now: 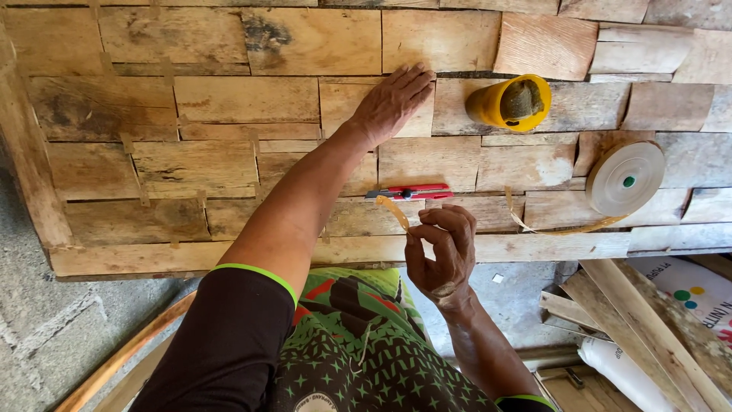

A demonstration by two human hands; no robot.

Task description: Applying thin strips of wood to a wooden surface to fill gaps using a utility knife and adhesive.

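Tan and thin, one short curved strip of veneer tape is pinched between thumb and fingertips of the right hand, which is closed on its lower end. The strip rises up and to the left from the pinch, its long axis slanting toward the patchwork panel of pale wooden veneer pieces that covers the desk. Its free tip sits just below the red and grey utility knife, which lies flat with its long axis running left to right, near but apart from the strip.

Farther up the panel, the left hand lies open and flat, palm down, fingers spread and pointing up and right, pressing a seam between veneer pieces. It holds nothing. From the strip, that pressed spot lies straight up the panel, with the knife in between; the right hand is the nearer of the two to both strip and knife.

To the right stand one yellow plastic cup with a greenish sponge inside and one large cream-coloured roll of tape with a green hub; a loose tail of tape trails left from the roll along the panel's lower edge. Loose wooden slats lean below the desk at lower right.

Counted: two hands, one held strip, one knife, one cup, one roll.
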